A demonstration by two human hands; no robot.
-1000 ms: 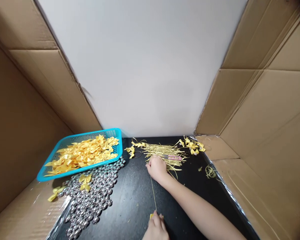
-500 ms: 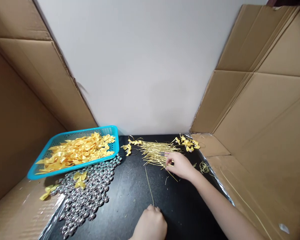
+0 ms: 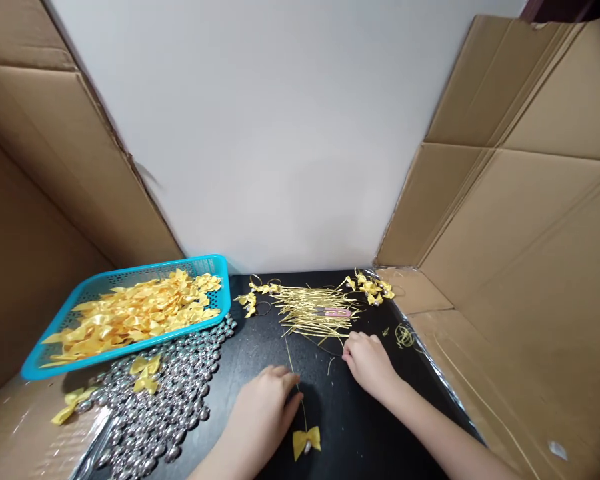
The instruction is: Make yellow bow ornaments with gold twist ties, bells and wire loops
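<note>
My left hand (image 3: 263, 410) is low in the middle of the black table, its thumb and fingertips closing around a thin gold cord (image 3: 291, 357). At the near end of that cord lies a yellow ribbon bow (image 3: 300, 443) with a silver bead at its centre. My right hand (image 3: 371, 363) pinches near the end of a gold cord at the right front of a pile of cut gold cords (image 3: 305, 327); its fingertips partly hide what they hold. On the pile rests a small pink-handled tool (image 3: 337, 312).
A blue basket (image 3: 224, 293) of yellow bows stands left, with many silver beads (image 3: 175, 393) before it. Bows on loops (image 3: 373, 288) lie at the back right, others (image 3: 250, 301) at the back left. Coiled cord (image 3: 405, 336) sits near the right edge. Cardboard walls (image 3: 520, 220) flank the table.
My left hand has moved up and left, uncovering the bow. My right hand has drawn back from the pile toward me, exposing the pink-handled tool. The view has shifted slightly.
</note>
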